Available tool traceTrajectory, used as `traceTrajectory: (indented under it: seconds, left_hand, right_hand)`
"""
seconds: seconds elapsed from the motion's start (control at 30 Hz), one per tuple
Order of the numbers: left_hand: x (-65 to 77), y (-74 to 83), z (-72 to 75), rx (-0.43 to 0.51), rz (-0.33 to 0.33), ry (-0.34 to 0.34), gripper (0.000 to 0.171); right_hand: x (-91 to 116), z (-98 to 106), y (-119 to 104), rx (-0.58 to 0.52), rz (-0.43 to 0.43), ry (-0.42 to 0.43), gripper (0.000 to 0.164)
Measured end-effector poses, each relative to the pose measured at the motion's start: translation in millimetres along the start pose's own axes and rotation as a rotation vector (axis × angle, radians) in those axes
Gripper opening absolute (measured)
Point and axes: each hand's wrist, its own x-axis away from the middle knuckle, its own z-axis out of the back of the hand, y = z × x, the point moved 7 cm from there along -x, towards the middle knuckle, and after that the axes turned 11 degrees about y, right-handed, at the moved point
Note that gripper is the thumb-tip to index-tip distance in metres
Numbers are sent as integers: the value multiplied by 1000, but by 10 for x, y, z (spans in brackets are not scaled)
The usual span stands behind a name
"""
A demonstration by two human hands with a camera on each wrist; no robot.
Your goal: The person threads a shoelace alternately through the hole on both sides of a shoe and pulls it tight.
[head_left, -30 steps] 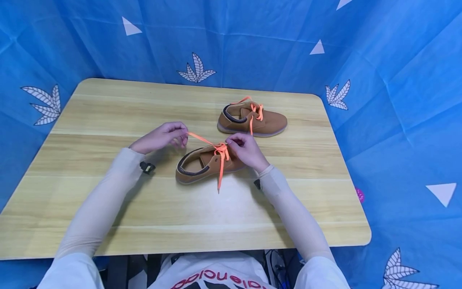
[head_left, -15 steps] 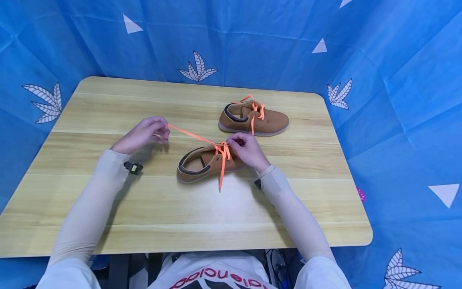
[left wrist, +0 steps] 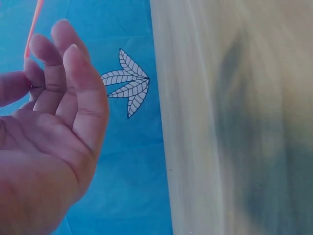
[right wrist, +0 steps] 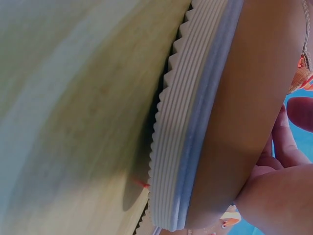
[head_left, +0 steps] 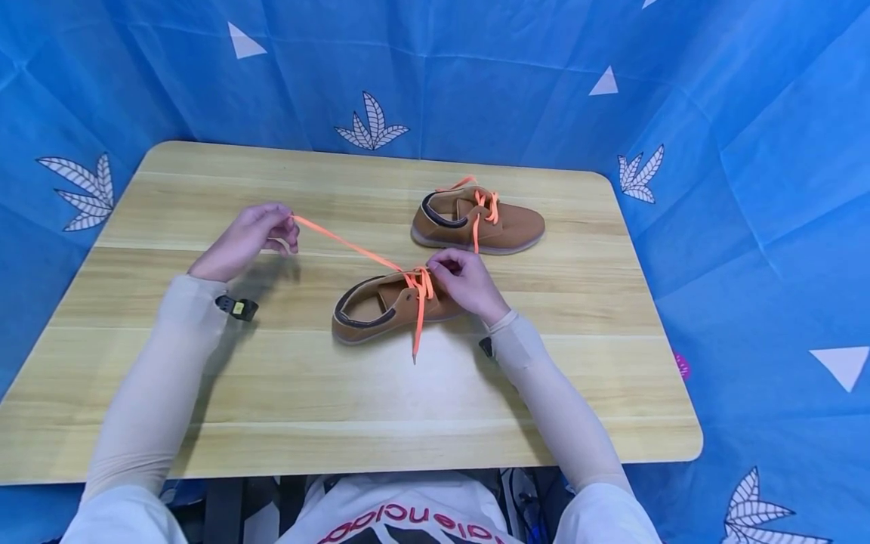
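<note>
My left hand [head_left: 248,236] pinches one end of an orange shoelace [head_left: 347,242] and holds it up, stretched left from the nearer shoe. That brown shoe [head_left: 370,325] stands upright with its toe to the right, a loose lace end hanging over its near side. My right hand [head_left: 469,283] has its fingers curled at the shoe's far edge, beside the lacing, and holds it there. In the right wrist view the shoe's side [right wrist: 239,107] hides part of the fingers. The left wrist view has the lace [left wrist: 33,29] at my fingertips.
A second brown shoe [head_left: 510,228] with orange laces stands behind the first, toe to the right. Both are on a wooden table [head_left: 326,408] with rounded corners. A blue printed cloth [head_left: 476,75] hangs behind and at the sides.
My left hand has moved left and away from me, drawing out a longer stretch of the lace. The right hand and both shoes have stayed put.
</note>
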Motion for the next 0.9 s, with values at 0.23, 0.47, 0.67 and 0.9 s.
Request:
traceTrajectory:
  seconds: [0.23, 0.47, 0.67, 0.9]
  left_hand:
    - [-84, 111, 5, -109, -18, 57, 40]
    - [-145, 98, 16, -237, -29, 107, 35]
    - [-147, -59, 10, -334, 23, 115, 36]
    - [-124, -137, 31, -368, 29, 131, 40]
  right_hand:
    - [-2, 7, -17, 4, -25, -6, 19]
    - [76, 91, -1, -53, 12, 40, 17]
    - [336, 228, -56, -23, 89, 88, 18]
    - [613, 206, -91, 38, 67, -45, 16]
